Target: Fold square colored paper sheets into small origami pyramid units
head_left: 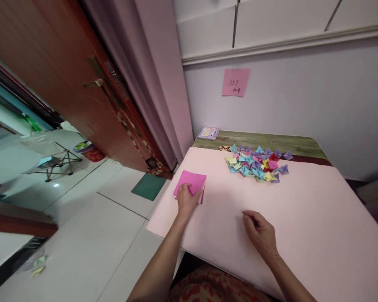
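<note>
My left hand [186, 199] lies on a stack of bright pink square paper [190, 181] at the left edge of the pale pink table cover [302, 218], fingers curled over the stack's near corner. My right hand [261, 232] rests on the cover nearer to me, fingers loosely curled, with nothing visible in it. A pile of several small folded paper pieces [256, 162] in blue, purple, yellow, green and pink lies farther back on the table.
A small pack of coloured paper [208, 133] sits at the table's far left corner on the green wood-grain top [271, 141]. A pink note [235, 82] hangs on the wall. A brown door [66, 84], a curtain [151, 75] and tiled floor [91, 235] lie to the left.
</note>
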{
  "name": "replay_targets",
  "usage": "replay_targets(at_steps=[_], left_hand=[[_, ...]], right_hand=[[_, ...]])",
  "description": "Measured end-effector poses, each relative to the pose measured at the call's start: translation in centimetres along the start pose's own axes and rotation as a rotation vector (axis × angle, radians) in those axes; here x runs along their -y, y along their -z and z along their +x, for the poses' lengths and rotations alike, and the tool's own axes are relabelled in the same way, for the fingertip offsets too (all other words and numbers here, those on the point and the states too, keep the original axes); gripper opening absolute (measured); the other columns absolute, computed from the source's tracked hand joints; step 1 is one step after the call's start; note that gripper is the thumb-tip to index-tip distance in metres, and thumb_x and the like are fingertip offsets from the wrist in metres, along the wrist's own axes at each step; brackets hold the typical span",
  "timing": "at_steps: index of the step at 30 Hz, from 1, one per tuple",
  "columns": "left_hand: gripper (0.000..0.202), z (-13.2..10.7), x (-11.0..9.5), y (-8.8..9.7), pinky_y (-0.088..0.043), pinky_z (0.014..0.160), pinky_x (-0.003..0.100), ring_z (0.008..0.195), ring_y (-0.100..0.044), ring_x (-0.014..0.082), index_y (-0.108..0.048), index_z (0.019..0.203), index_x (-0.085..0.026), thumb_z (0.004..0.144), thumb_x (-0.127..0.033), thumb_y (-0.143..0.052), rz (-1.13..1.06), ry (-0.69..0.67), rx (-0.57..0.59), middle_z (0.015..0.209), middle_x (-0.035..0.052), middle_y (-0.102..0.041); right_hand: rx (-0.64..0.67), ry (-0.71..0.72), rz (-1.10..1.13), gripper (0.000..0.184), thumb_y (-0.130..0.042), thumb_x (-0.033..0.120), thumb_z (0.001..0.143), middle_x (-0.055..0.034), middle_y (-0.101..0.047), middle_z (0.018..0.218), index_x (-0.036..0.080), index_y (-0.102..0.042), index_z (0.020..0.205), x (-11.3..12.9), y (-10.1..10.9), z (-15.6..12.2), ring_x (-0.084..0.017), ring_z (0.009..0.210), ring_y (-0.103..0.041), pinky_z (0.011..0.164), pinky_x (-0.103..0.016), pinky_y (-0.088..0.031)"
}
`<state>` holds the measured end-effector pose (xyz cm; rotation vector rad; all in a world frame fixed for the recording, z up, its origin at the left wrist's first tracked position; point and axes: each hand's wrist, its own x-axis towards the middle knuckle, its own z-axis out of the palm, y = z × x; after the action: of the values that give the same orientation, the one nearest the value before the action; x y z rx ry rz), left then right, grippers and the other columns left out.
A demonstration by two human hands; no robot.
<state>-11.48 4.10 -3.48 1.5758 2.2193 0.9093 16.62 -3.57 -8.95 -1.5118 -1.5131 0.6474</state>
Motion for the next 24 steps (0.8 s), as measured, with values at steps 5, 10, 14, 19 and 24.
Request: replay_targets(at_steps=[5,10,14,19,24], left_hand=[[0.030,0.3,0.4,-0.2,-0.046,0.090,0.038,0.103,-0.060,0.0251,-0.061,0.099,-0.017,0.077,-0.037,-0.068,-0.032,0.011,-0.007,0.106,0.0098,-0.062],[0.023,0.5,0.3,-0.4,-0.047,0.087,0.036,0.098,-0.061,0.0222,-0.062,0.095,-0.018,0.075,-0.029,-0.067,-0.051,0.056,-0.006,0.103,0.0085,-0.063],[0.020,0.5,0.2,-0.4,-0.047,0.087,0.036,0.096,-0.060,0.0224,-0.063,0.094,-0.017,0.077,-0.028,-0.065,-0.048,0.046,-0.025,0.102,0.0089,-0.064],[0.018,0.3,0.2,0.0,-0.046,0.085,0.033,0.093,-0.061,0.0220,-0.067,0.080,-0.019,0.085,-0.030,-0.055,-0.022,-0.055,-0.040,0.092,0.0073,-0.067],[0.028,0.4,-0.1,0.6,-0.042,0.072,0.029,0.076,-0.062,0.0197,-0.071,0.075,-0.019,0.087,-0.031,-0.050,0.024,-0.002,0.025,0.079,0.0058,-0.070]], right_hand=[[0.012,0.003,0.011,0.027,-0.054,0.042,0.089,-0.0046,-0.073,0.085,0.022,-0.070,0.098,-0.1,0.0,0.0,-0.018,0.068,-0.066,0.064,-0.027,-0.054],[0.021,-0.018,0.007,0.027,-0.054,0.042,0.089,-0.0040,-0.073,0.085,0.022,-0.070,0.098,0.1,0.1,0.1,-0.018,0.068,-0.067,0.064,-0.027,-0.054],[0.016,-0.015,0.014,0.028,-0.055,0.043,0.088,-0.0033,-0.073,0.083,0.022,-0.070,0.098,0.1,0.1,0.1,-0.017,0.067,-0.066,0.064,-0.026,-0.053],[0.010,-0.005,0.002,0.028,-0.054,0.043,0.088,-0.0037,-0.073,0.083,0.022,-0.070,0.097,-0.1,0.1,0.1,-0.017,0.065,-0.066,0.062,-0.026,-0.053],[0.008,-0.006,-0.002,0.028,-0.054,0.043,0.088,-0.0041,-0.074,0.083,0.022,-0.070,0.098,-0.2,0.0,0.1,-0.018,0.067,-0.067,0.062,-0.027,-0.054]])
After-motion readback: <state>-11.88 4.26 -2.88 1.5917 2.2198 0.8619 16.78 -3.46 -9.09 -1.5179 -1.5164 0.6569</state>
